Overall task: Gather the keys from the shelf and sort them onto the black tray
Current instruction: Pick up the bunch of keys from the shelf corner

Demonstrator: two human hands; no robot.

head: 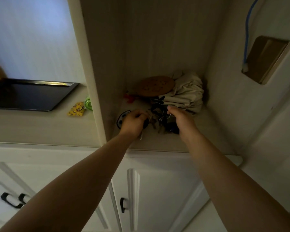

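Observation:
A dark pile of keys point(159, 121) with rings and fobs lies on the pale shelf point(166, 141) inside an open cabinet niche. My left hand point(134, 122) curls over the left side of the pile and grips a black fob and some keys; a metal piece pokes out below the hand. On the pile's right side, my right hand point(181, 118) pinches a key ring. The black tray point(30, 94) sits on the counter to the left, outside the niche, with nothing visible on it.
Behind the keys are a round cork mat point(156, 86), a bundled cream cloth point(186, 92) and a small red thing point(129, 97). A patterned patch point(121, 118) lies left of my hand. A yellow packet point(76, 109) and a green item point(88, 102) sit by the tray. Cabinet doors lie below.

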